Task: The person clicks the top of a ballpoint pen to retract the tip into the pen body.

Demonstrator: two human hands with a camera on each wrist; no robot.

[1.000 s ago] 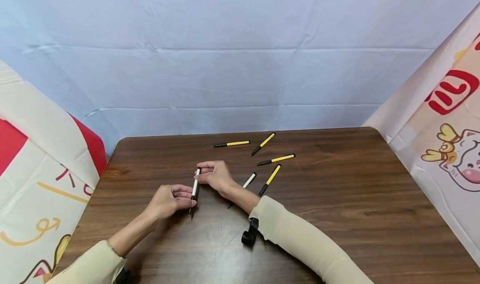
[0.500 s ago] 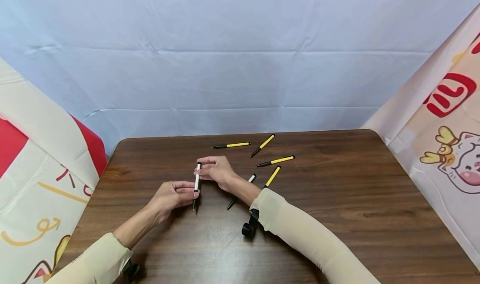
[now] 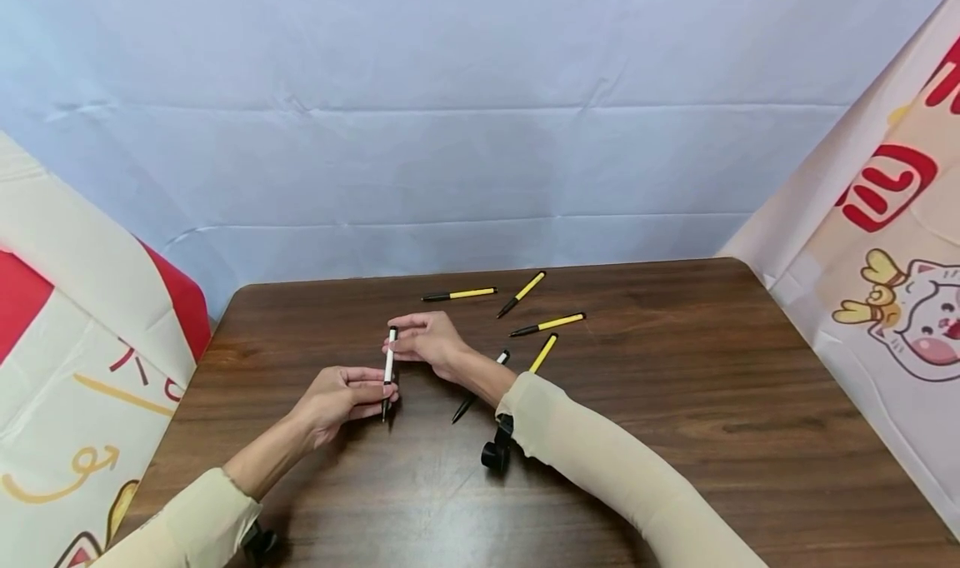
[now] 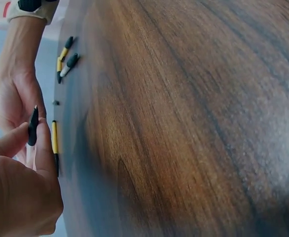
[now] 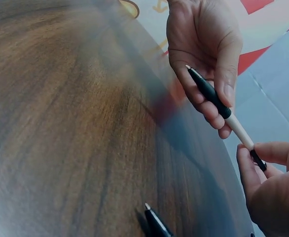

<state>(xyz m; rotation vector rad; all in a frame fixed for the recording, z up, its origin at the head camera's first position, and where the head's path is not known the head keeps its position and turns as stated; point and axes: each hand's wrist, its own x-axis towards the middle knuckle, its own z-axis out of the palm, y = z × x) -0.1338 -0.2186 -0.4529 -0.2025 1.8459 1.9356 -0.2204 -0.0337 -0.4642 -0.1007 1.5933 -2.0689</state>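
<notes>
A white pen (image 3: 389, 360) with a black grip and black top is held above the table between both hands, its tip toward the person. My left hand (image 3: 336, 403) pinches the black grip between thumb and fingers. At the other end, my right hand (image 3: 432, 345) pinches the pen near its black top. The right wrist view shows the pen (image 5: 240, 131) most fully, with its metal point out. A second white pen (image 3: 502, 357) lies partly hidden under the right forearm.
Several yellow and black pens lie beyond and right of the hands: one yellow pen (image 3: 471, 292) at the back, another yellow pen (image 3: 561, 321) farther right. The wooden table (image 3: 675, 368) ends at a pale cloth backdrop (image 3: 480, 135).
Both hands have shifted slightly with the pen, which now stands a little more upright in the head view. Both hands keep their hold. The loose pens stay put.
</notes>
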